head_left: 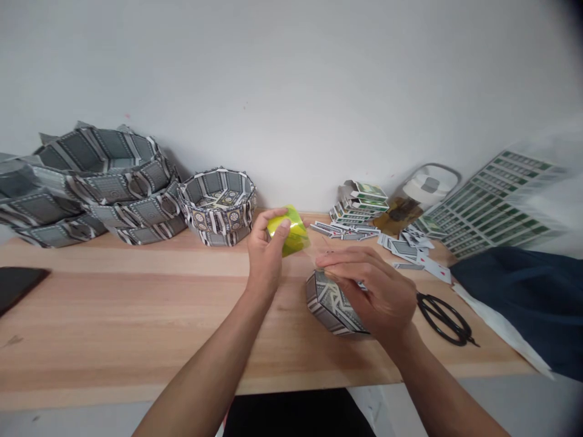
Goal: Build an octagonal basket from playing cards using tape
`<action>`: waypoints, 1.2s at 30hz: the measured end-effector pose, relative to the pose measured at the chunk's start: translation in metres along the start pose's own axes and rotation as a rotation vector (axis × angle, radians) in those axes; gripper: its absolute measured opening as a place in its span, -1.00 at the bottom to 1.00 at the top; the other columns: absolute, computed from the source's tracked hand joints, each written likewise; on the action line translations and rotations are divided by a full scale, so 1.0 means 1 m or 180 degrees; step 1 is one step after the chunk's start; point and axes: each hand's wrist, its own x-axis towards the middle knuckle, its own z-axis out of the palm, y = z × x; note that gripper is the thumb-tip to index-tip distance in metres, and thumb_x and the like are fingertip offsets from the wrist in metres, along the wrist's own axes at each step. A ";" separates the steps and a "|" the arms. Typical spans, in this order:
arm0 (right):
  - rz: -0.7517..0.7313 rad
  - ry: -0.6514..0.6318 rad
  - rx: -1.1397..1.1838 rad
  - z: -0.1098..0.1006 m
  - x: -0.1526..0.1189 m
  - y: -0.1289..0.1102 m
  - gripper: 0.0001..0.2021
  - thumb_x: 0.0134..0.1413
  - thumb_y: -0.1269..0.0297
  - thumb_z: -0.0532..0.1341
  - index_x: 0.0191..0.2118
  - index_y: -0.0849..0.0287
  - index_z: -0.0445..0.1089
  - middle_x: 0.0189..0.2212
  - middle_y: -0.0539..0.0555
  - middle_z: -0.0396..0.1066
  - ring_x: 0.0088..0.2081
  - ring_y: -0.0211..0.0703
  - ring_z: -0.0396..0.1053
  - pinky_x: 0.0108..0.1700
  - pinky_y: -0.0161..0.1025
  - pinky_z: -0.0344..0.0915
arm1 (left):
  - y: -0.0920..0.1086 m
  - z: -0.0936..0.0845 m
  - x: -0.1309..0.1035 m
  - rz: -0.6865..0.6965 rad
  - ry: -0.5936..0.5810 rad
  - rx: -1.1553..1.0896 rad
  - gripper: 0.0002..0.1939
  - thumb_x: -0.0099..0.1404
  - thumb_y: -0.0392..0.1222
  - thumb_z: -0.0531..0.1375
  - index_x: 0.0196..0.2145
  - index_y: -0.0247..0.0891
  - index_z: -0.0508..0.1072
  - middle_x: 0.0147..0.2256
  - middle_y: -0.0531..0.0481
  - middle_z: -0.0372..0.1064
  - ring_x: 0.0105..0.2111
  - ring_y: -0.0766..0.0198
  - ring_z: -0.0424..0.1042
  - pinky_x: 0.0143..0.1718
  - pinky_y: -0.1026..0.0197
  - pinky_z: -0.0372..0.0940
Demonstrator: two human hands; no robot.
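My left hand (pixel 269 246) is closed round a shiny yellow-green roll of tape (pixel 295 233), the thumb lying over its face. From the roll a faint see-through strip of tape (pixel 314 252) runs toward my right hand (pixel 378 291). The right fingers are pinched together, seemingly on the end of that strip, though their tips are hard to make out. Under the right hand stands a small many-sided piece built from folded playing cards (pixel 334 303), with pale strips across its top; the hand covers its right part.
Round playing-card baskets (pixel 221 209) and taller stacked ones (pixel 121 191) stand along the wall at left. Card boxes (pixel 362 200), loose cards (pixel 410 246), a lidded jug (pixel 426 188), black-handled scissors (pixel 446 318) and dark cloth (pixel 514 297) are at right. A dark flat object (pixel 20 285) lies far left.
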 end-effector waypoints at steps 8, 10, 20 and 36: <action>0.0335 0.0135 0.0247 -0.004 -0.004 -0.002 -0.76 0.05 0.59 0.23 -0.26 0.07 0.43 -0.25 0.00 0.56 -0.18 -0.10 0.51 -0.16 -0.09 0.44 | -0.001 -0.005 0.008 -0.0139 0.0112 -0.0105 -0.73 0.25 -0.06 0.23 -0.14 -0.18 0.35 -0.29 -0.03 0.52 -0.29 0.18 0.54 -0.26 0.10 0.44; 0.0472 0.0255 0.0285 -0.003 -0.004 -0.002 -0.78 0.05 0.58 0.24 -0.28 0.07 0.44 -0.26 0.00 0.56 -0.19 -0.11 0.51 -0.15 -0.09 0.44 | -0.001 -0.005 0.009 -0.0253 0.0033 -0.0209 -0.71 0.24 -0.05 0.24 -0.13 -0.18 0.34 -0.26 -0.05 0.52 -0.25 0.16 0.54 -0.23 0.08 0.44; 0.0786 0.0883 0.0462 -0.002 0.005 -0.003 -0.83 0.08 0.51 0.23 -0.33 0.05 0.44 -0.35 -0.02 0.56 -0.22 -0.06 0.52 -0.11 -0.02 0.45 | 0.002 -0.003 0.006 -0.0335 -0.0230 0.0235 -0.16 0.06 -0.20 0.38 0.23 0.02 0.11 -0.05 -0.11 0.43 -0.22 0.09 0.53 -0.15 -0.01 0.43; 0.1186 0.1018 0.0114 -0.026 0.001 -0.019 -0.90 0.12 0.39 0.24 -0.37 0.03 0.41 -0.39 0.00 0.52 -0.27 -0.09 0.51 -0.14 -0.05 0.46 | -0.001 -0.016 0.016 -0.0535 0.0304 -0.0011 -0.35 0.08 -0.20 0.34 0.10 -0.09 0.21 -0.18 -0.07 0.43 -0.33 0.16 0.56 -0.26 0.11 0.46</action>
